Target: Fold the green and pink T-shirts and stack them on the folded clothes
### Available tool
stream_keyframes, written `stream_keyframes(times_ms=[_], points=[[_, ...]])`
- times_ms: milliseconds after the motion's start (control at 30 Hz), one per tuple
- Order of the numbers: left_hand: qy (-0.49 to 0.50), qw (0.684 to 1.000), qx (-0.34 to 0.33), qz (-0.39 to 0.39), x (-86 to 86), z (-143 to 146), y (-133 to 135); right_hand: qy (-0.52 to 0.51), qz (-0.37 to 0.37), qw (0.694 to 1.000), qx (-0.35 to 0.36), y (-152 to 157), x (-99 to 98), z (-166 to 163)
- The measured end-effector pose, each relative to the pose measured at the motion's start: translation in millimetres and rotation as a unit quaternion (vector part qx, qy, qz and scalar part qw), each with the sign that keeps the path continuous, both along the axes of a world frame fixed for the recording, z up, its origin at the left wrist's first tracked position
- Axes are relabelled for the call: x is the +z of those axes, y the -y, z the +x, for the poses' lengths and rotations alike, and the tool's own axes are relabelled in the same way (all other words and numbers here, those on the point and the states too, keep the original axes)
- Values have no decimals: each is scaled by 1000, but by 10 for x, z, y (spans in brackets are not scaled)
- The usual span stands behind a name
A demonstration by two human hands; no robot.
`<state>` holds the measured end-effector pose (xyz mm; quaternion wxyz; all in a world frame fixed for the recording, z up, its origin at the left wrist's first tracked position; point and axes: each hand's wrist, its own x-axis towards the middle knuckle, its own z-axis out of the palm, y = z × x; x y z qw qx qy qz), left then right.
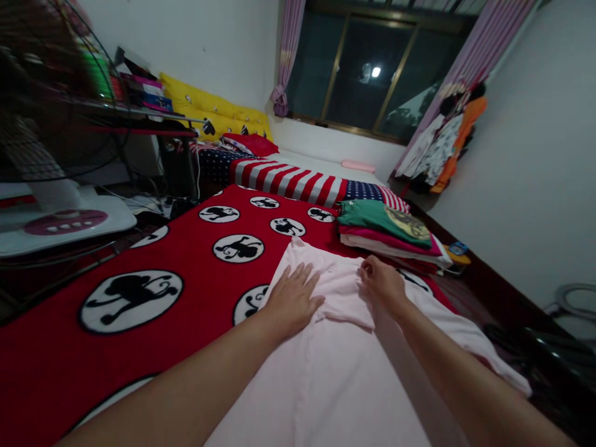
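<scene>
A pale pink garment lies spread on a red blanket printed with black-and-white monkey circles. My left hand rests flat on the garment's left side, fingers stretched out. My right hand is closed in a pinch on a folded-over flap of the pink cloth near its upper part. Both forearms reach in from the bottom of the view.
A stack of folded clothes, green on top, sits just beyond my right hand. Farther back lies a striped and starred bedcover. A fan and cluttered shelf stand at left. Hanging clothes are by the window.
</scene>
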<state>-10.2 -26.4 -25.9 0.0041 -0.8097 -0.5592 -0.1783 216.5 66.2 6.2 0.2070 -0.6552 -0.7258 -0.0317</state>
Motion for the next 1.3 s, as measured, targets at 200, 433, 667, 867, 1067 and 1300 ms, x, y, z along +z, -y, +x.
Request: stream_keyframes(times_ms=[200,433,667,867,1067,1300], points=[[-7,1000,2,-25,-35,-2,-28,-16,83,975,208,515,46,72],[31,997,-76,-2,40,-22,5,-20,-31,959,282,1007,14,219],[-3,986,-165,-26,53,-29,26,18,19,999,-32,1024,108,1350],[-9,985,-168,-23,35,-16,-4,101,-171,957,-211,1081,138,2122],[3,987,-160,-9,24,-15,7,42,-116,971,-205,1211,146,2089],[12,985,-169,-20,41,-9,12,-463,-24,863,-200,977,489,1610]])
